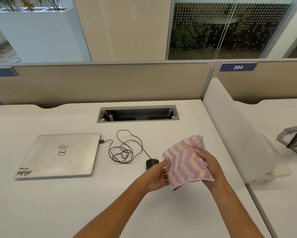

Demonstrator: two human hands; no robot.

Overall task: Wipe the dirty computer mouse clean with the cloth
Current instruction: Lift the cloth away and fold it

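A folded cloth (187, 162) with purple and cream stripes is held up above the white desk (58, 203) between both hands. My left hand (157, 177) pinches its left edge with thumb and fingers. My right hand (209, 167) grips its right side. The black wired mouse (151, 163) lies on the desk just beyond my left hand, partly hidden by the fingers. Its tangled black cable (125, 148) runs left to the laptop.
A closed silver laptop (60, 155) lies at the left of the desk. An open cable tray (137, 114) sits at the back. A frosted divider (233, 127) borders the right side, with a monitor stand (293, 138) on the neighbouring desk.
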